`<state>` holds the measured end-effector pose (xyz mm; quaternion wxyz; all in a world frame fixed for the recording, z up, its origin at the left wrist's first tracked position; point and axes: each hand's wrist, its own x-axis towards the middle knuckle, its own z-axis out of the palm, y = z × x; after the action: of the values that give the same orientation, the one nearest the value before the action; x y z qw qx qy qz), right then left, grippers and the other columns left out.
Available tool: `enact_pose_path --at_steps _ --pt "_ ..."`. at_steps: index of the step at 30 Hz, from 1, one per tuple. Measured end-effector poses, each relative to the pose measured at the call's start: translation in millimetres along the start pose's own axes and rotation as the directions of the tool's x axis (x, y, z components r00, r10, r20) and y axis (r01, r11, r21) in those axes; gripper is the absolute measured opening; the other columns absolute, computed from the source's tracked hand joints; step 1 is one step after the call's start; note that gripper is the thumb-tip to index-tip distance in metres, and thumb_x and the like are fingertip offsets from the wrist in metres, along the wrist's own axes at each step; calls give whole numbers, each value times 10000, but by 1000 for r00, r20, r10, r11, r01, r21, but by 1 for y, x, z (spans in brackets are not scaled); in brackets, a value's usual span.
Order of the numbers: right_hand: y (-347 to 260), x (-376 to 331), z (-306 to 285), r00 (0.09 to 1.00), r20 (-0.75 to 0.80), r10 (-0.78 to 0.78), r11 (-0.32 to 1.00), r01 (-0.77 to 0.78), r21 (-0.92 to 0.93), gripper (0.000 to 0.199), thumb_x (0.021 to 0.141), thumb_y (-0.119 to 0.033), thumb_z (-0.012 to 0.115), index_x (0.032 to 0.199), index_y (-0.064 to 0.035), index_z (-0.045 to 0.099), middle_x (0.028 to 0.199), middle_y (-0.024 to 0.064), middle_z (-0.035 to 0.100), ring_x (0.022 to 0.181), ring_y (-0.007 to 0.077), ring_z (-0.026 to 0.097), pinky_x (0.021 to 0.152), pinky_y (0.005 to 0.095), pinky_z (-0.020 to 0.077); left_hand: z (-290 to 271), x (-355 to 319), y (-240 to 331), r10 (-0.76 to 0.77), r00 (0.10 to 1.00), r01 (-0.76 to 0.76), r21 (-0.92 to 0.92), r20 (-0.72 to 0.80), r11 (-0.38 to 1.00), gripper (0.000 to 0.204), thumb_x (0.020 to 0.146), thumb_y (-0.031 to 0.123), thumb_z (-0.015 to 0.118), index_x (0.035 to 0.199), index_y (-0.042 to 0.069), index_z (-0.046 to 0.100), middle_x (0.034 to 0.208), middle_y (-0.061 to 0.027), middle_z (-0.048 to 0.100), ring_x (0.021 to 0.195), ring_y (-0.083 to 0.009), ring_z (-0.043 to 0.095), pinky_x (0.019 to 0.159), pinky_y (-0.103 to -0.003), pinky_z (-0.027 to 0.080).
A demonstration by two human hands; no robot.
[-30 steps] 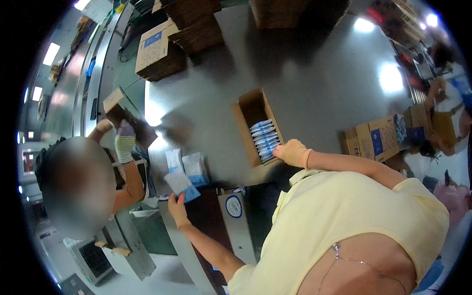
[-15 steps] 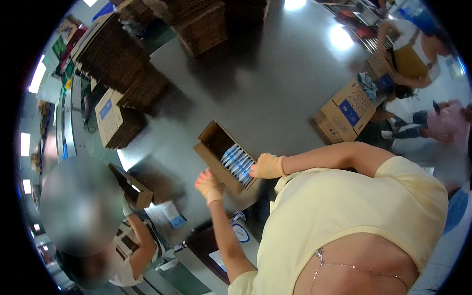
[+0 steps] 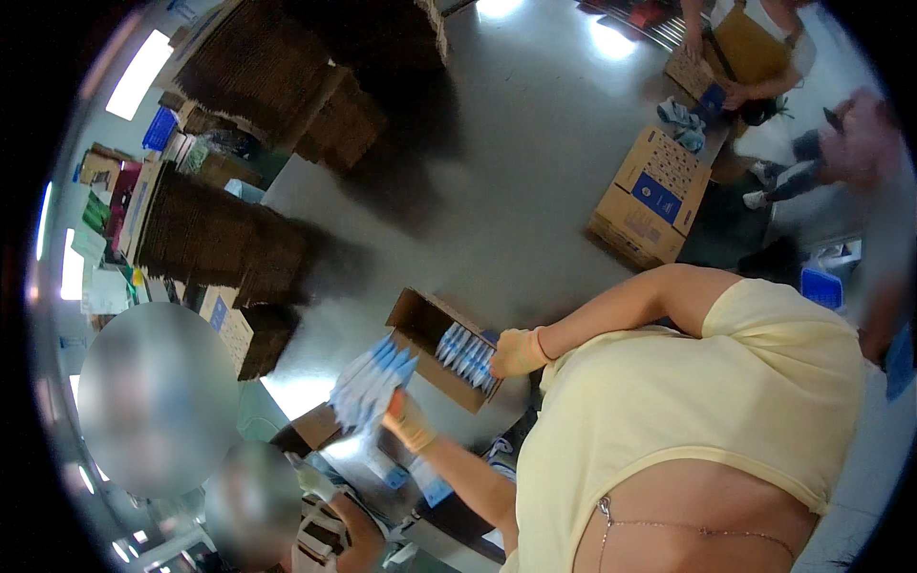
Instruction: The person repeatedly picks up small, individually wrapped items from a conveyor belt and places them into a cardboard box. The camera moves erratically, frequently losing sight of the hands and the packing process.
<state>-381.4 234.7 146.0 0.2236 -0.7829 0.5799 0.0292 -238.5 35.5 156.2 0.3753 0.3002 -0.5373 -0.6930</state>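
In front of me stands an open cardboard box (image 3: 416, 326), tilted in the view. A row of blue-and-white flat packets (image 3: 465, 352) stands packed in its near part; the far part shows bare cardboard. My left hand (image 3: 409, 420), in a pale orange glove, is raised left of the box and closed on a fanned bunch of blue-and-white packets (image 3: 371, 384). At the box's right edge is my right hand (image 3: 519, 352), gloved too, its fingers closed on the rim beside the packed row. Its fingertips are partly hidden.
Tall stacks of flattened cardboard (image 3: 205, 229) stand at the far left. A closed printed carton (image 3: 650, 201) sits at the right, near a person handling another box (image 3: 695, 76). Left of me, a co-worker's gloved hand (image 3: 313, 477) is close to my left arm.
My left hand was empty beside the box and now holds a bunch of packets farther left. My right hand stays at the box's edge. The view has shifted.
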Motion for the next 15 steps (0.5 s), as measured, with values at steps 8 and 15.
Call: enact_pose_path --at_steps 8,15 --pt "4 -3 1 999 -8 53 998 -53 -30 197 759 -134 634 947 -80 607 841 66 628 751 270 661 555 391 527 23 17 -70 -1 1000 -9 902 11 431 1001 518 304 885 1367 155 377 1456 -168 278 1324 -364 251 1081 -484 235" --pt "4 -1 15 998 -66 10 997 -15 -76 168 748 -138 630 908 -92 608 769 44 618 658 269 662 496 385 520 54 8 -44 -109 981 -164 986 162 -14 754 756 344 716 1385 138 354 1391 -17 452 1407 -325 132 1088 -613 95"
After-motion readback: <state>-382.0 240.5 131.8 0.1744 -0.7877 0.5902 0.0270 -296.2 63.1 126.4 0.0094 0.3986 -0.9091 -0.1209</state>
